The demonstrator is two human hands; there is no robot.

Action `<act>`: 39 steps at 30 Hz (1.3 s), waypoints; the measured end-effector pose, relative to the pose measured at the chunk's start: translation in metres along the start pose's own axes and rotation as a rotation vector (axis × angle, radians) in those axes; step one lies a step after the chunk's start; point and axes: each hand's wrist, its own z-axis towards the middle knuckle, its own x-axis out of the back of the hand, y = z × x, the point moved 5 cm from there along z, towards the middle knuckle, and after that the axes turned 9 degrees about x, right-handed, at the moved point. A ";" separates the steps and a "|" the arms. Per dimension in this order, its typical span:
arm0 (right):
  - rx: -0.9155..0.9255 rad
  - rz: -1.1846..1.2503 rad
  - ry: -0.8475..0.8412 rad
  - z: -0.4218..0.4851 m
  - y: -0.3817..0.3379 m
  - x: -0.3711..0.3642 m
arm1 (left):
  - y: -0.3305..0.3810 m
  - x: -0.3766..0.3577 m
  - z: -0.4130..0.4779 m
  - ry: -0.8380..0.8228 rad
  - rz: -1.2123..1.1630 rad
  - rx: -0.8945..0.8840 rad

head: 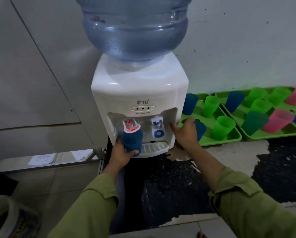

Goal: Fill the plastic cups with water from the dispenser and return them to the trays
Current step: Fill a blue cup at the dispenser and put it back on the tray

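The bottle [135,28] and far tray [272,136] run off frame.

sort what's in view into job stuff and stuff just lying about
Job: dispenser, water bottle, red tap, blue cup gripped by the left hand, green trays with their cups.
Lying about: papers on the low ledge, dark floor covering.

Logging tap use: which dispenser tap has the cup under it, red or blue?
The red tap: the left hand holds a blue cup against its lever. The blue tap, to its right, has nothing under it.
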 end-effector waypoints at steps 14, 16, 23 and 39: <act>0.221 -0.063 -0.090 0.017 -0.026 0.001 | -0.002 0.000 -0.002 -0.017 -0.038 -0.070; 0.209 -0.054 -0.109 0.017 -0.026 0.000 | -0.003 0.000 -0.002 -0.029 -0.047 -0.086; 0.213 -0.062 -0.144 0.017 -0.028 -0.001 | -0.009 -0.001 0.001 -0.024 -0.016 -0.107; 0.269 -0.077 -0.104 0.015 -0.028 -0.001 | -0.012 -0.004 0.003 -0.001 -0.017 -0.091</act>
